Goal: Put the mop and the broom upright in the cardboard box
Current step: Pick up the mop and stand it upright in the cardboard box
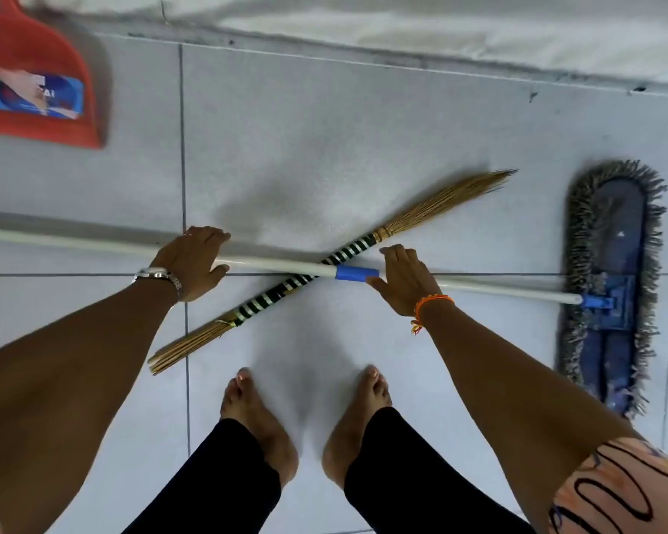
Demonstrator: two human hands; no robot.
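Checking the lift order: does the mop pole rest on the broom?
Touching. The head view shows the mop pole crossing directly over the broom with no gap.

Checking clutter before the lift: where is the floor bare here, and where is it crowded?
Bare tile lies between the red dustpan, the wall edge and the broom bristles, and near the feet below the crossing. It is crowded where the mop handle crosses the broom, with the left hand and right hand on it.
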